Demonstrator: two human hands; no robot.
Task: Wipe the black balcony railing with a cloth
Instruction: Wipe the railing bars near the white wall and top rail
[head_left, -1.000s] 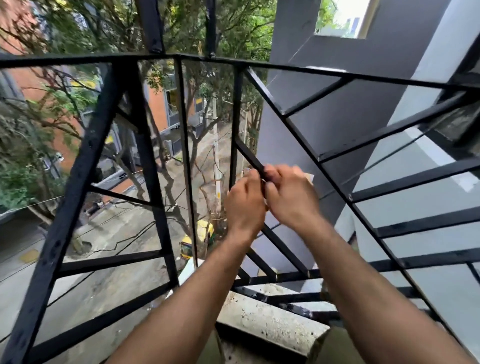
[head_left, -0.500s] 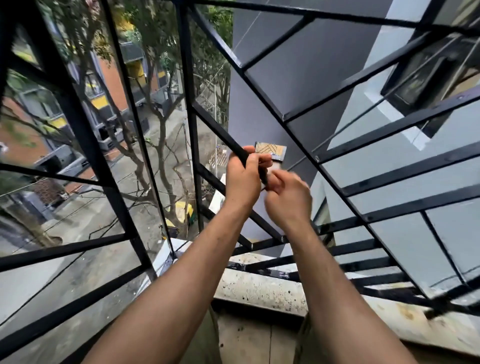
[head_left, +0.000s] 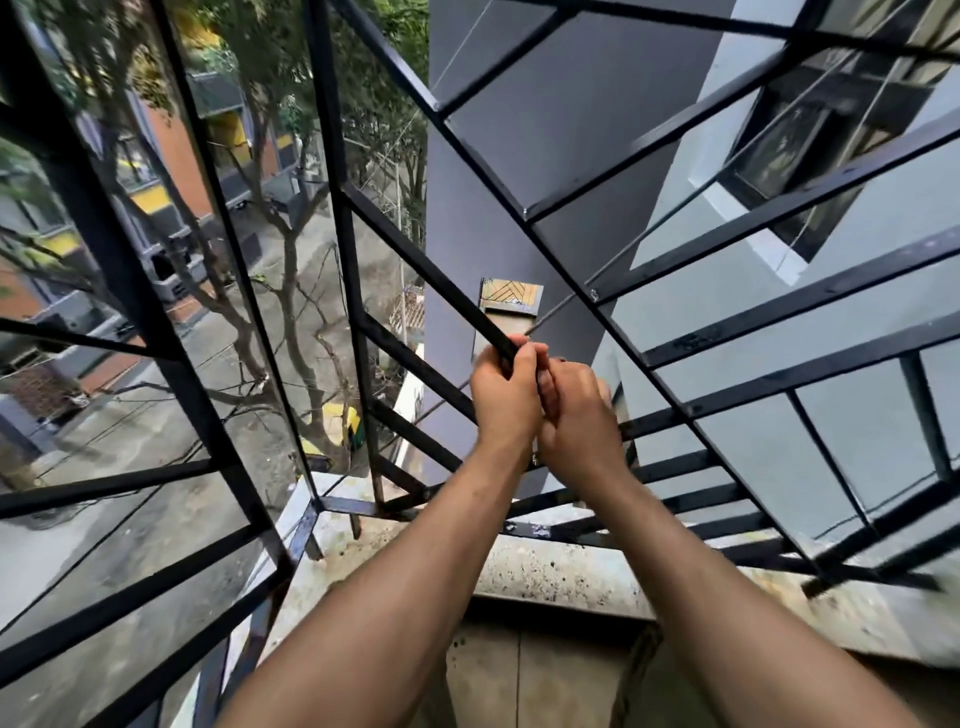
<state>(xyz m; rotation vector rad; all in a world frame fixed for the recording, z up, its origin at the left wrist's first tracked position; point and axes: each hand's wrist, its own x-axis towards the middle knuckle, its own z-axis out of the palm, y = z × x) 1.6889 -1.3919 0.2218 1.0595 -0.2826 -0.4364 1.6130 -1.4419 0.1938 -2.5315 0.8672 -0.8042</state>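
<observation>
The black balcony railing (head_left: 410, 260) is a grille of upright, level and slanting metal bars all around me. My left hand (head_left: 504, 400) grips one slanting bar, with its fingers curled over the top of it. My right hand (head_left: 576, 421) is pressed against the left, just below it on the same bar. Its fingers are curled and mostly hidden behind the left hand. The cloth does not show plainly; it may be inside the right fist.
A stained concrete ledge (head_left: 550, 571) runs under the grille below my forearms. A thick black corner post (head_left: 130, 291) stands at the left. A grey wall (head_left: 545, 130) and a window (head_left: 810, 135) lie beyond the bars. A street with trees is far below.
My view has tipped down and to the right. Both hands have stayed on the same slanting bar, and the left has slid down it against the right.
</observation>
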